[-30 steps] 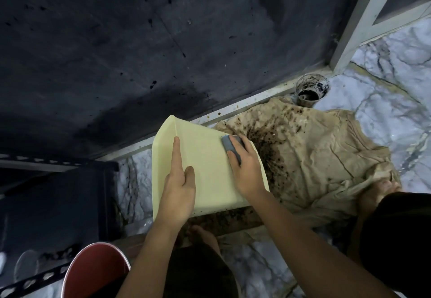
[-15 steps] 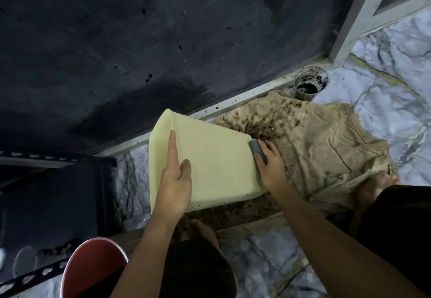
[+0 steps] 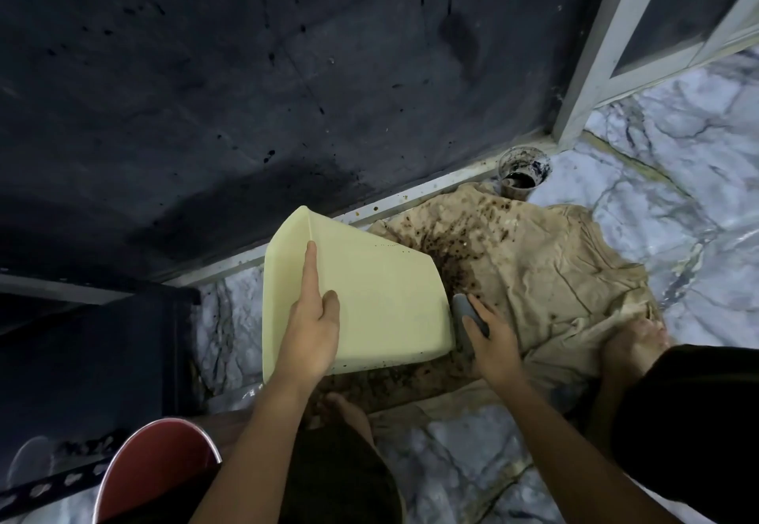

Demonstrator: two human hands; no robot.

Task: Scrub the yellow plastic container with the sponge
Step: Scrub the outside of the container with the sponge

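The yellow plastic container (image 3: 382,297) lies tilted on its side over the stained cloth, its broad flat face up. My left hand (image 3: 310,326) presses flat on that face, forefinger stretched toward the far rim, holding it steady. My right hand (image 3: 491,343) grips a grey sponge (image 3: 466,310) against the container's right side wall, near its lower corner. Small brown specks dot the upper right edge of the yellow face.
A beige cloth (image 3: 554,277) spattered with brown stains covers the marble floor (image 3: 677,195). A dirty cup (image 3: 521,176) stands by the dark wall (image 3: 287,72) and white door frame (image 3: 595,72). A red bucket (image 3: 152,470) sits lower left beside a black rack (image 3: 82,359). My bare feet show below.
My right hand slid the sponge from the top face, over the right edge and down the side wall. The left hand stayed on the container.
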